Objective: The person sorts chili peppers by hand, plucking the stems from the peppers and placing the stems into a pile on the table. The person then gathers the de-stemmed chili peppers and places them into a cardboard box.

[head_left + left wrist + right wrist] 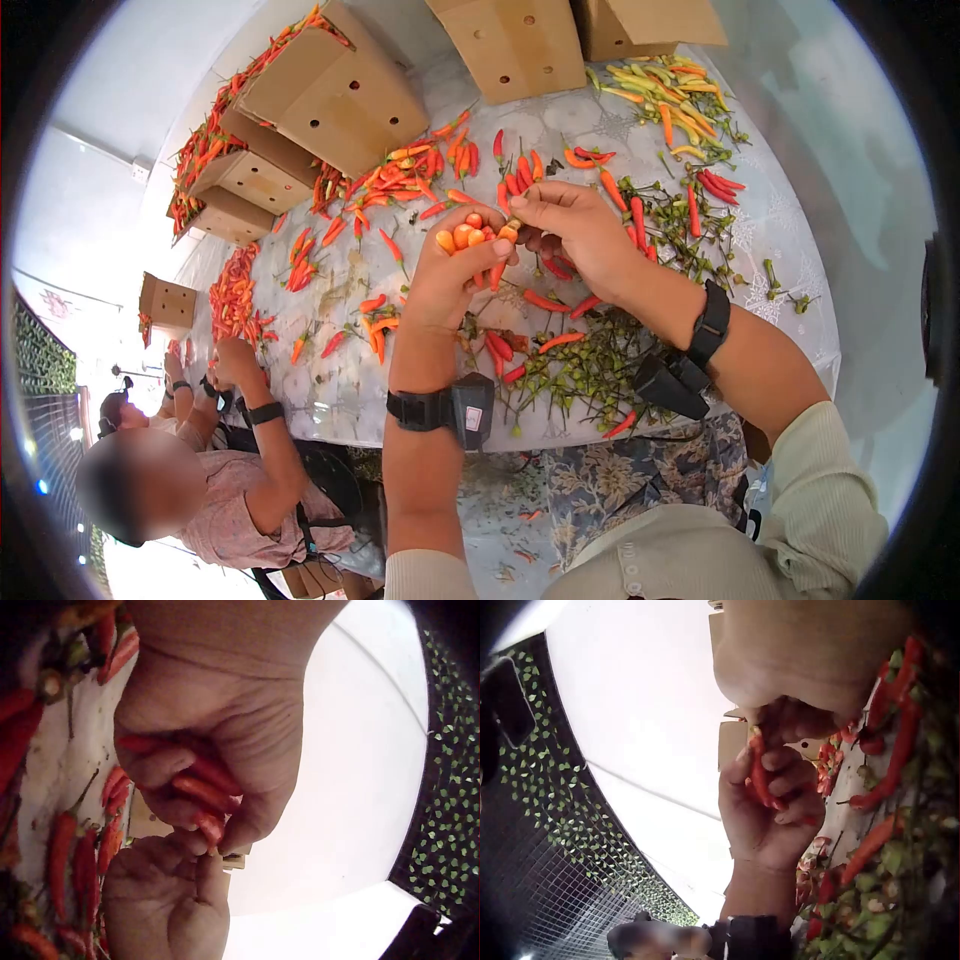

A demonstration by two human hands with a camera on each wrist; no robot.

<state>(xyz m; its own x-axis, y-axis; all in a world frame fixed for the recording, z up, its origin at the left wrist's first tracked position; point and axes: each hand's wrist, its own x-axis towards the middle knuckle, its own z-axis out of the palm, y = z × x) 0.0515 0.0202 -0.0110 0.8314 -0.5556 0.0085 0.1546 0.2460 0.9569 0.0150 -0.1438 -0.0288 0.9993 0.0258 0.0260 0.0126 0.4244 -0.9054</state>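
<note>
Several red-orange chili peppers [462, 236] lie bunched in my left hand [436, 285], whose fingers curl round them. Its thumb presses one chili pepper [759, 776] that sticks out toward the other hand. At that pepper's stem end, the thumb and fingertips of my right hand [590, 238] pinch the stem, seen close up in the right wrist view. The left wrist view shows both hands meeting at the pepper's tip, with more red peppers [206, 793] between the left fingers. Below the hands, a heap of green chili stems [570, 375] spreads over the table.
Loose red peppers [400, 180] lie across the patterned tablecloth [340, 390]. Yellow-green peppers [670, 95] are piled at the far right. Cardboard boxes [335, 95] stand along the far side, some filled with red peppers. Another person [240, 480] works at the table to the left.
</note>
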